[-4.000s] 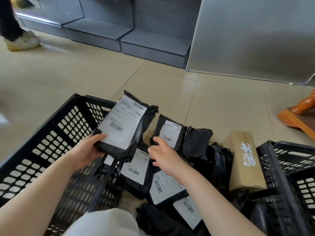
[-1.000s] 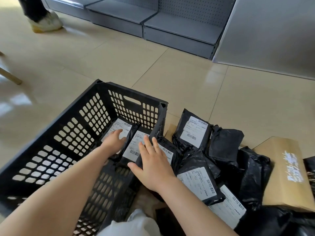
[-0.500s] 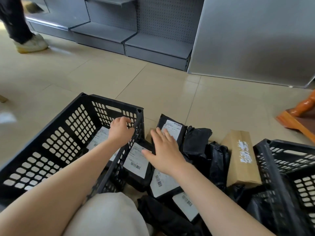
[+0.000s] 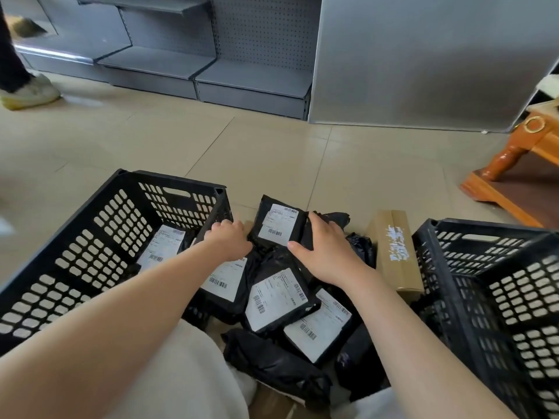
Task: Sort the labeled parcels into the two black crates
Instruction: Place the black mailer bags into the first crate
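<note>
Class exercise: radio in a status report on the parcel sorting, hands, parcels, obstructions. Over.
Left hand and right hand both on the far labeled parcel atop the floor pile. One parcel lies in the left crate. Cardboard box stands beside the right crate. Nothing blocking.

White barcode labels on the black parcels [image 4: 281, 225] and the cardboard box's [image 4: 396, 249] white print are illegible.

Even, soft daylight; no hard shadows. Pale sheen on the floor tiles [image 4: 266, 152] at far left. My forearms cast faint shade on the pile. Wide-angle bending curves the shelving [image 4: 193, 71] and frame edges. Slight softness throughout; labels unreadable.
</note>
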The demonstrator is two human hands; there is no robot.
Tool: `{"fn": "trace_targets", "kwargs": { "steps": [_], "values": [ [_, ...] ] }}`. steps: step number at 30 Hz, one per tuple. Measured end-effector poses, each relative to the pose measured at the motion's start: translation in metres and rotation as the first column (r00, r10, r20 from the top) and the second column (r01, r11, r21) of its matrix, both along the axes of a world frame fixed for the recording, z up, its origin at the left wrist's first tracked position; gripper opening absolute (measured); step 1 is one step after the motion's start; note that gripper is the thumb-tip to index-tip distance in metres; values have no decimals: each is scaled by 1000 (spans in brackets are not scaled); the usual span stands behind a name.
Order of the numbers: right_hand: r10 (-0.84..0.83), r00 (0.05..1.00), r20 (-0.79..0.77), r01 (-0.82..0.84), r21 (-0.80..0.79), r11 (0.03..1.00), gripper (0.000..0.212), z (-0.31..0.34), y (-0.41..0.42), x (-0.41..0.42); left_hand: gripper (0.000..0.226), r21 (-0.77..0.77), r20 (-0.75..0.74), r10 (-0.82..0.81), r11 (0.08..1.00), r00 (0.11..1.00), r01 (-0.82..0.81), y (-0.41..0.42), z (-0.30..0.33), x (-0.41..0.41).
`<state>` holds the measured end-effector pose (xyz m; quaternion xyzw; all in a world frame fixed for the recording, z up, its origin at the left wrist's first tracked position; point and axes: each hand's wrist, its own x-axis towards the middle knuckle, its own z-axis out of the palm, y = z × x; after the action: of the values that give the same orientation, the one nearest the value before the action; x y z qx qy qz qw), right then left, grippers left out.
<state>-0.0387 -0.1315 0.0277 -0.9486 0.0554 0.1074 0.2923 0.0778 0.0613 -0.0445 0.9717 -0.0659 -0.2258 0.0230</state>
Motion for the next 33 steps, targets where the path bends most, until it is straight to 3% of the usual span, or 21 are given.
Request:
{"fn": "trace_targets", "kwargs": {
  "steps": [3, 7, 11, 14, 17, 21, 26, 29, 33],
  "values": [
    [85, 988, -132, -95, -76, 993, 70, 0, -6, 8, 58, 119, -53, -39, 992, 998, 45, 10, -14, -2],
    [134, 955, -265, -192, -207, 959, 76, -9, -15, 18, 29, 206, -100, -1, 978, 995, 22, 22, -19, 3],
    [131, 944, -303, -202, -218, 955, 75, -12, -17, 25, 31, 395, -171, -92, 906, 981, 154, 23, -27, 1],
    [115, 950, -291, -187, -233, 954, 74, -9, -15, 28, 34, 441, -229, -144, 866, 963, 235, 13, -37, -11],
    [56, 959, -277, -122, -228, 966, 74, -7, -14, 28, 37, 447, -283, -158, 851, 946, 276, 11, -44, -16],
    [-4, 957, -289, -75, -265, 961, 73, -6, -18, 26, 40, 392, -335, -38, 903, 942, 175, 13, -48, -13],
    [-21, 957, -291, -55, -251, 966, 74, -3, -21, 25, 45, 362, -426, -85, 896, 901, 256, 14, -41, -15],
    [-23, 954, -298, -54, -248, 967, 74, -3, -20, 25, 45, 314, -418, -15, 936, 908, 160, 13, -33, -18],
    [-22, 951, -308, -60, -253, 966, 74, -3, -19, 25, 31, 298, -404, -56, 936, 913, 189, 21, -36, -15]
  ]
}}
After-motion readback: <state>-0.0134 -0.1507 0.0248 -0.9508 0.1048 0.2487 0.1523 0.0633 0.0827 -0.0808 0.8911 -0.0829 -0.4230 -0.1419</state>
